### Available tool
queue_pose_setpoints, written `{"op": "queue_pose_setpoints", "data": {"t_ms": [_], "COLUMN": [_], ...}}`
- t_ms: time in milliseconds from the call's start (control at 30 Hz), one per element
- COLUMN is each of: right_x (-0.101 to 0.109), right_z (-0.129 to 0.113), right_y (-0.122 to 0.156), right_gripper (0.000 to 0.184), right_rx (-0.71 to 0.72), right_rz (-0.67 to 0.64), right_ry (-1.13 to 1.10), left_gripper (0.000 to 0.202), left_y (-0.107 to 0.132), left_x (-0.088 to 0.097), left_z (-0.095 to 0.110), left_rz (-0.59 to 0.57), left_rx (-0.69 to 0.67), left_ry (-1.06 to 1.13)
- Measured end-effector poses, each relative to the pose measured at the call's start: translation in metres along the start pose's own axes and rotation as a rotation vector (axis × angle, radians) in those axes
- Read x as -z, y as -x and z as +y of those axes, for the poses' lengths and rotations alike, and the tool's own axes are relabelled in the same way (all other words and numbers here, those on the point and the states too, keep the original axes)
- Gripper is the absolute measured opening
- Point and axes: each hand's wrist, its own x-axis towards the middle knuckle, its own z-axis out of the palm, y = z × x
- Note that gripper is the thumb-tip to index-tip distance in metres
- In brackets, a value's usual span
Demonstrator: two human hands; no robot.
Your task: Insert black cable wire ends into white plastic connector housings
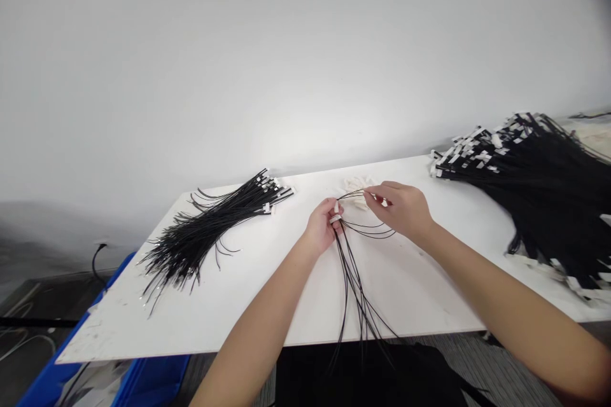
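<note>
My left hand [324, 226] pinches a small bunch of thin black wires [356, 286] near their top, with a small white connector at the fingertips. The wires hang down over the front edge of the white table [267, 292]. My right hand [401, 206] is just to the right, its fingers closed on one looped black wire end close to the left hand. A little heap of white connectors [354, 186] lies right behind both hands.
A fanned bundle of black wires with white ends [214, 226] lies at the table's left. A big pile of black wires with white tags [534, 178] fills the right side. A blue bin [143, 375] stands below the table's left corner. A white wall is behind.
</note>
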Motion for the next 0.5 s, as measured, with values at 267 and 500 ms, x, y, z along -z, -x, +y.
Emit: {"op": "queue_pose_setpoints", "data": {"t_ms": [267, 500], "right_x": [-0.0065, -0.0106], "right_z": [0.0, -0.0013], "right_y": [0.0026, 0.0045], "right_gripper": [0.022, 0.022], "right_rx": [0.333, 0.379], "right_rz": [-0.045, -0.12], "right_ry": [0.239, 0.203], "left_gripper": [0.023, 0.02], "left_y": [0.0035, 0.0024], "left_x": [-0.004, -0.0027], "left_z": [-0.0005, -0.0028], "left_rz": [-0.039, -0.039], "left_rx": [-0.015, -0.034], "left_ry": [-0.105, -0.12]}}
